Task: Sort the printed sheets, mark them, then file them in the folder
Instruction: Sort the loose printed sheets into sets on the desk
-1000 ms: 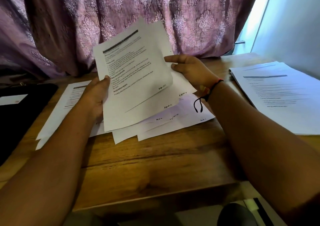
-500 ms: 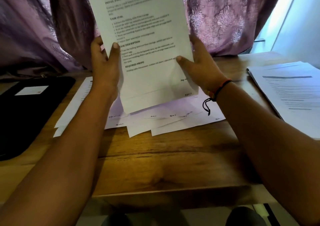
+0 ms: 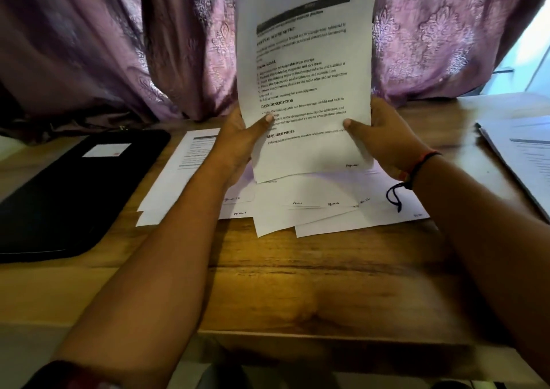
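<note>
Several sheets point(image 3: 327, 219) lie fanned on the counter point(image 3: 297, 269), corners already pen-marked, so marking looks mostly done. Above them, the left grip point(image 3: 238, 144) and right grip point(image 3: 384, 138) each pinch a side of an upright bundle point(image 3: 303, 61), print facing the person. The black folder point(image 3: 68, 192) lies shut at left. Filing hasn't started, I'd guess.
</note>
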